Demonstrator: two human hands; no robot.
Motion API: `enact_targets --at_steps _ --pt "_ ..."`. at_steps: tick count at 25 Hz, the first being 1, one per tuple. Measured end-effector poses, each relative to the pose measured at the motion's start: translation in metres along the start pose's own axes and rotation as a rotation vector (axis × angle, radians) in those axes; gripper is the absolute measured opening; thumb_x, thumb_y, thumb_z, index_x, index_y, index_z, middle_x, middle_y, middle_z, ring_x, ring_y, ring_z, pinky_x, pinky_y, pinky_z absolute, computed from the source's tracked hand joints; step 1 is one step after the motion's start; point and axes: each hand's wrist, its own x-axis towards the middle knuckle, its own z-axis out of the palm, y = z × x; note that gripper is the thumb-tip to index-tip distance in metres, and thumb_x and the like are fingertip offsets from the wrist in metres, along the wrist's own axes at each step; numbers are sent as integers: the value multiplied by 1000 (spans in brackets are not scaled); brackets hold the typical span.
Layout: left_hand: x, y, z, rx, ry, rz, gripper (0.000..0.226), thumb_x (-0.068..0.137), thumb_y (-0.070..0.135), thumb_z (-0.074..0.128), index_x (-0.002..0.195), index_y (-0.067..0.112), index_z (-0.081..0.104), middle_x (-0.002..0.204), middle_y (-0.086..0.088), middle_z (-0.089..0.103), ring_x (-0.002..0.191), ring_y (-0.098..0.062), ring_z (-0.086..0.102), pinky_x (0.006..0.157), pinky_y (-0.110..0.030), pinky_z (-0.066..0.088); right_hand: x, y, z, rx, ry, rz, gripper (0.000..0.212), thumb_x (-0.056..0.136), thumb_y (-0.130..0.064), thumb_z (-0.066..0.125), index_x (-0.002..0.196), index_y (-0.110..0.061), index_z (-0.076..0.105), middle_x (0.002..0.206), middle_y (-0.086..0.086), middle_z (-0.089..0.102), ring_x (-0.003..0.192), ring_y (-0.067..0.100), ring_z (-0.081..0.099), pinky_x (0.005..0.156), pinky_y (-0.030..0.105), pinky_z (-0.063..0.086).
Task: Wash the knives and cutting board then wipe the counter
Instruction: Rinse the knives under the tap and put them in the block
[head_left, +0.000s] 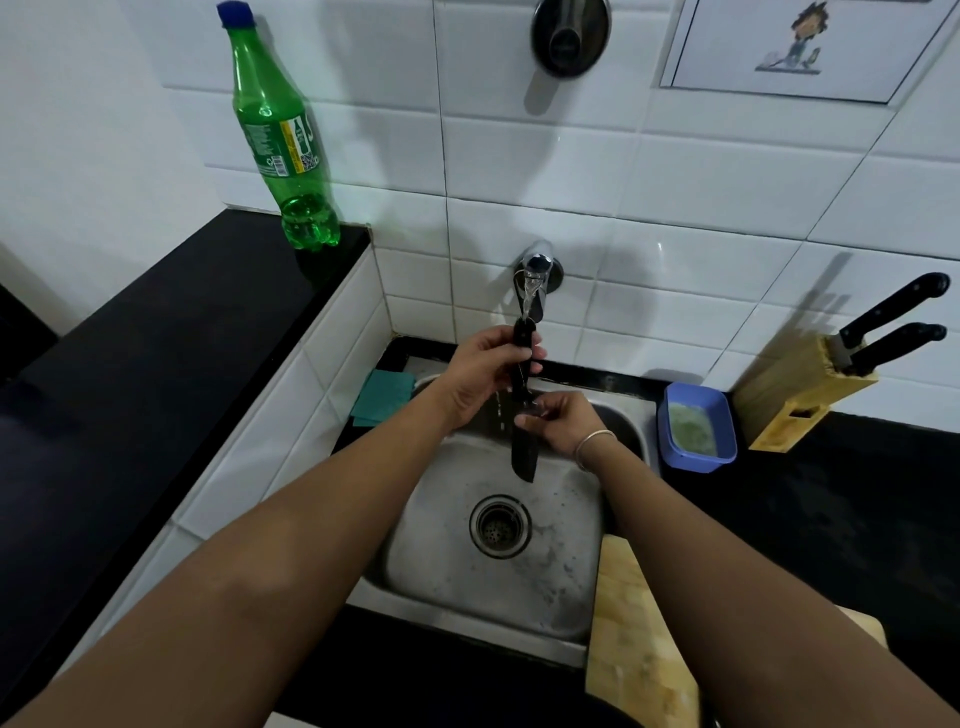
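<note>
I see both forearms bare, no sleeves; a thin silver bangle (594, 448) circles my right wrist.

Over the sink (566, 613) the bowl lies open around the drain (500, 526), yet the middle is barred by the knife (523, 405) hanging blade-down under the tap (537, 270), gripped by the left hand (483, 374) and the right hand (558, 423). The cutting board (639, 639) overlaps the sink's right rim. The blue container (696, 426) and knife block (800, 395) crowd the counter's back right corner; green cloths (382, 397) fill the back left sink corner, and a bottle (280, 135) stands at the ledge's back edge.
</note>
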Motion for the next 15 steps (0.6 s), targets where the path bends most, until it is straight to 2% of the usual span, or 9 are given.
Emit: enact_targets --at_steps 3,4,6,9,12,15 --pt "11 -1 0 614 366 156 16 88 26 74 96 15 66 96 -8 71 90 -22 67 83 -33 54 9 -14 -1 -133 41 -20 44 80 -19 81 53 -17 45 57 -2 46 53 9 40 56 21 38" --pt "14 0 -1 713 456 191 19 87 33 73 91 17 65 87 -3 70 85 -21 66 75 -32 51 12 -20 0 -171 62 -24 47 79 -21 82 53 -19 42 57 -1 46 54 9 40 56 23 39" --pt "19 4 -5 725 580 216 23 87 42 72 83 21 62 73 7 63 75 -19 64 65 -29 46 17 -28 0 -194 101 -42 48 76 -25 83 54 -19 41 56 -3 45 54 10 39 55 24 37" --pt "27 10 -13 663 711 189 29 84 49 73 88 21 69 74 7 65 75 -20 69 67 -31 53 23 -36 3 -118 175 -47 49 75 -31 82 50 -18 42 44 -12 40 45 5 34 50 23 35" --pt "31 17 -11 659 732 205 31 83 50 73 88 19 73 74 3 69 74 -21 69 68 -33 54 25 -40 7 31 235 -13 46 80 -42 77 52 -18 50 45 -7 44 46 9 38 51 24 38" --pt "33 21 -11 687 749 225 30 86 49 70 87 20 73 73 4 69 72 -20 68 63 -29 48 23 -38 6 59 187 -62 38 90 -30 70 59 -10 61 51 -2 55 50 10 46 56 25 42"
